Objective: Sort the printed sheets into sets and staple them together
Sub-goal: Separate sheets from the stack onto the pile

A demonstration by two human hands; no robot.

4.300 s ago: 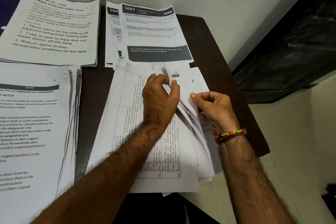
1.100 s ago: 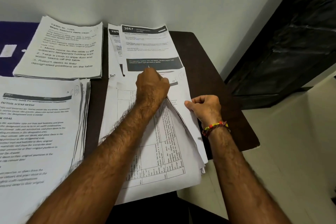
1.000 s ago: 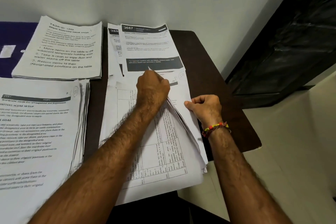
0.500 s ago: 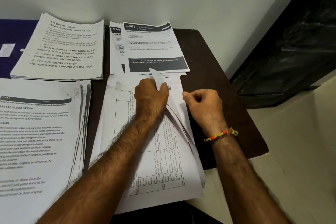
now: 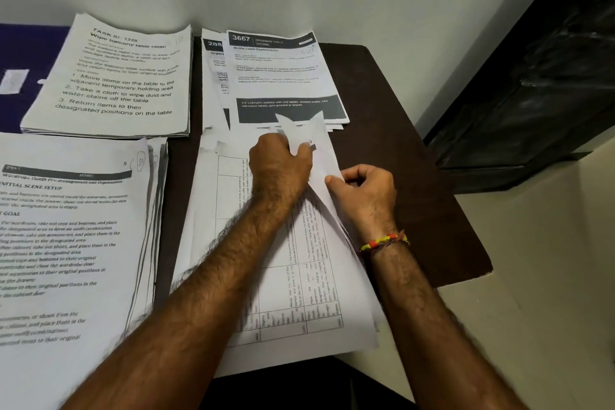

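Since half a second before, the right hand [image 5: 364,191] had slid down and outward along the right edge of the centre stack [image 5: 283,276], and two sheet corners [image 5: 301,130] had risen higher above the left hand [image 5: 281,166], now overlapping the dark band of the sheet behind.

Head view: the centre stack lay in the middle of the frame on a dark brown table [image 5: 416,176], its long axis running from lower right up toward the wall, leaning a little left. Its printed table ran sideways, so the text lines read along the long axis. The left hand sat on the stack's upper end, fingers curled shut around the lifted corners of a few sheets, which stood up and pointed to the top of the frame. The right hand was just beside it to the right, thumb and fingers pinched on the raised right edges of the fanned sheets. A beaded wristband [image 5: 384,240] circled the right wrist.

Behind the stack, touching its top edge, lay the "3667" pile [image 5: 283,76], upright to the viewer, partly covering a "288" sheet [image 5: 213,76] at its left. At upper left lay the "Wipe balcony table" pile [image 5: 116,76], tilted slightly clockwise, resting partly on a blue surface [image 5: 20,53]. At lower left, a thick wardrobe pile [image 5: 66,243] ran out of the frame, its right edges fanned.
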